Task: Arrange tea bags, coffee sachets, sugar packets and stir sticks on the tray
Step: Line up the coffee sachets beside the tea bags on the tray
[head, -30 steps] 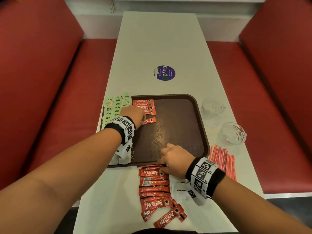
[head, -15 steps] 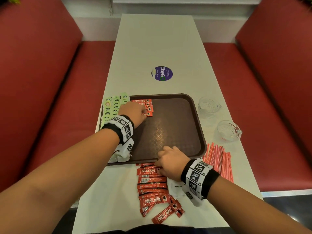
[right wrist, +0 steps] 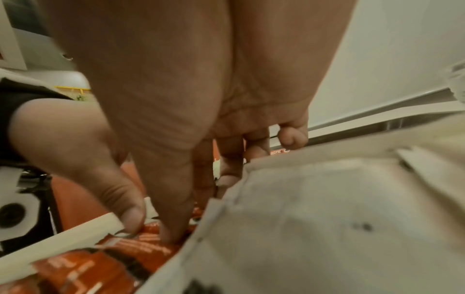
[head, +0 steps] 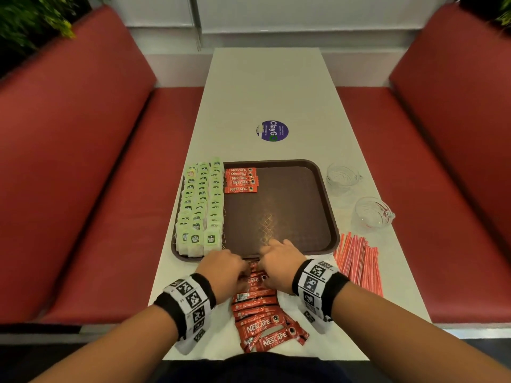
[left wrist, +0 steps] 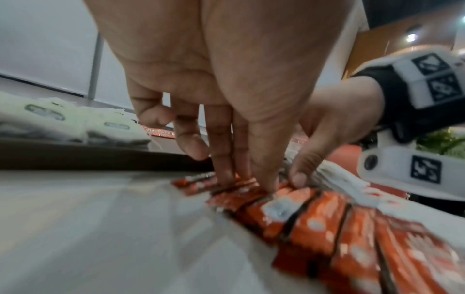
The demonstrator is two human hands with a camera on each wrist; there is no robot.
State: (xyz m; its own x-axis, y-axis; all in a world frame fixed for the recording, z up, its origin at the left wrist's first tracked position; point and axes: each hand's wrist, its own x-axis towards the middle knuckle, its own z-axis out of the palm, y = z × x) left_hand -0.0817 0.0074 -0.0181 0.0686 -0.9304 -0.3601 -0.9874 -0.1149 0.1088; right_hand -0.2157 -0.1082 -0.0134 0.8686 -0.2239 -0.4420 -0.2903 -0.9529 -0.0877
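A brown tray (head: pixel 304 205) holds rows of green-tagged tea bags (head: pixel 201 205) on its left side, with several red coffee sachets (head: pixel 241 180) stacked at its far middle-left. More red sachets (head: pixel 257 310) lie in a row on the table just before the tray's near edge. My left hand (head: pixel 240 275) reaches down onto the far end of that row (left wrist: pixel 297 214), thumb and fingertips pinching the top sachet. My right hand (head: pixel 269 258) rests opposite with straight fingers, its thumb (right wrist: pixel 173 236) pressing on the sachets. White sugar packets (right wrist: pixel 314 218) lie under my right wrist.
Red-and-white stir sticks (head: pixel 359 261) lie in a bundle on the table right of the tray. Two clear glass cups (head: pixel 343 176) (head: pixel 373 212) stand beyond them. A round purple sticker (head: pixel 272 130) marks the table's middle. Red benches flank both sides.
My left hand has left the sachet row on the tray and come back to the pile at the near edge. The right hand has stayed on the pile.
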